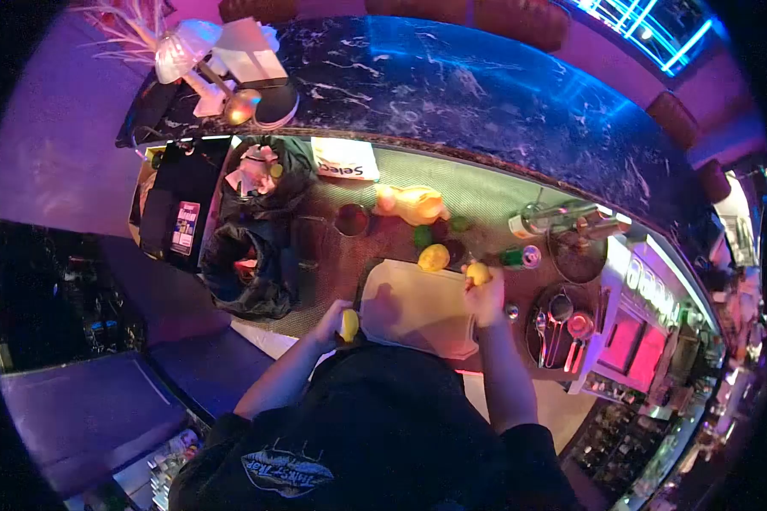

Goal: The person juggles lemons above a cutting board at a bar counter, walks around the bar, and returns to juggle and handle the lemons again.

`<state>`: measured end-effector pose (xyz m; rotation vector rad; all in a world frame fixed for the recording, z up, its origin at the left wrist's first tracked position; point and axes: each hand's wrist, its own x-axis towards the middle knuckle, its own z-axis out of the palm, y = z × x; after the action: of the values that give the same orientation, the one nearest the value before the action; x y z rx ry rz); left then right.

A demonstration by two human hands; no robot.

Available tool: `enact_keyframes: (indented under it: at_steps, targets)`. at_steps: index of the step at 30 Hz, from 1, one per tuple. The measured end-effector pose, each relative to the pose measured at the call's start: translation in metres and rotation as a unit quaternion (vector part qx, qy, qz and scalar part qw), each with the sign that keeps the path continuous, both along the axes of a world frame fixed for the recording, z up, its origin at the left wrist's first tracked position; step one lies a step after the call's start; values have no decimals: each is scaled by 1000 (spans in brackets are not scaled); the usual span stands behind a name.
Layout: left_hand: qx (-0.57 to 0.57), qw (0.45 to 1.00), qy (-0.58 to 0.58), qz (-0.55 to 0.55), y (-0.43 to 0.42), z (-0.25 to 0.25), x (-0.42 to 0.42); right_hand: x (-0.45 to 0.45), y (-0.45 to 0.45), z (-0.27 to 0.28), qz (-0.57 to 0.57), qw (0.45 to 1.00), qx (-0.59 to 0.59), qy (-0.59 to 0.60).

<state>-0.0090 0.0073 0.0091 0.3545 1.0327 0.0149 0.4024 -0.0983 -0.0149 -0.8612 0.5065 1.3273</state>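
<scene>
My left hand (334, 325) is closed around a lemon (349, 324) at the near left corner of the cutting board (416, 311). Over the board's far right corner, my right hand (487, 301) grips another lemon (478, 273) by its near side. A third lemon (434, 257) rests at the far edge of the board. Behind it sit dark green limes (422, 236), partly in shadow. A yellowish bag (412, 203) lies farther back.
A can (530, 256) lies to the right, near a bottle (533, 221). A round tray (540, 344) carries strainers and spoons. On the left stand black bin bags (273, 285) and a dark glass (351, 220). The marble bar top (477, 94) runs along the back.
</scene>
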Motion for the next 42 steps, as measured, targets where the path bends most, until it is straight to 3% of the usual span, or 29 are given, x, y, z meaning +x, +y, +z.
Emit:
enact_keyframes:
  at_steps: [4,7,9,12,14,15,17,18,20,21,23,24,25,26,28,29,30,31,32,33,34,35,36,37,38,39,40,41,42]
  targets:
    - [48,995,79,-45,-3,-7,22,-30,-15,50,-57,998,-11,1]
    - [29,999,18,7,-7,28,45,-28,-26,51,-40,998,41,-18]
    - [12,999,-28,11,-6,-12,36,-35,-28,86,-59,997,50,-29]
    - [1,996,-86,13,-7,-27,30,-51,-33,171,-81,969,233,1]
    - [6,995,-100,5,-22,-21,32,-77,-46,245,-30,944,306,-117]
    - [9,993,-119,14,-30,-12,37,-89,-51,261,16,924,270,-271]
    - [22,989,-146,18,-43,3,51,-111,-56,245,150,765,39,-625]
    - [169,960,-205,-83,-53,12,60,-122,-60,223,194,727,-5,-658]
    - [318,898,-251,-174,-60,28,72,-148,-81,189,287,748,7,-599]
    - [344,879,-299,-142,-62,37,75,-159,-92,176,326,772,31,-545]
    - [323,816,-475,-59,-64,132,94,-163,-119,134,324,873,128,-342]
    - [185,829,-528,6,-61,200,105,-158,-129,107,290,917,185,-202]
    - [111,828,-549,38,-60,212,102,-151,-134,85,290,918,183,-200]
    - [36,821,-565,71,-59,224,100,-145,-139,64,180,957,137,-180]
    - [-101,741,-663,31,-44,189,78,-136,-130,79,22,988,70,-134]
    - [-106,742,-661,29,-40,179,66,-125,-112,132,-24,993,50,-108]
    - [38,865,-499,-40,-38,169,54,-126,-100,202,-47,981,153,-110]
    - [180,929,-304,-110,-42,163,46,-135,-92,267,-72,958,253,-113]
    - [207,963,-169,-41,-60,160,54,-148,-86,309,-79,958,249,-114]
    - [204,963,-170,-46,-69,161,56,-161,-79,344,-100,936,295,-165]
    - [118,959,-256,-26,-73,165,57,-167,-76,359,-121,907,342,-216]
    - [29,940,-339,-8,-76,170,61,-165,-79,339,-127,904,343,-222]
    - [13,915,-401,-30,-82,173,66,-161,-85,292,14,856,227,-464]
    - [114,913,-386,-66,-92,148,69,-159,-95,241,134,806,127,-562]
    - [234,910,-331,-83,-94,117,73,-158,-104,190,256,718,37,-646]
    - [294,902,-302,-87,-91,118,78,-162,-117,144,353,699,-13,-622]
    - [353,892,-268,-92,-88,119,83,-176,-131,118,342,838,57,-420]
    - [180,913,-364,-24,-76,162,93,-186,-138,100,310,924,123,-188]
    - [92,908,-409,12,-73,183,91,-182,-142,86,312,923,123,-188]
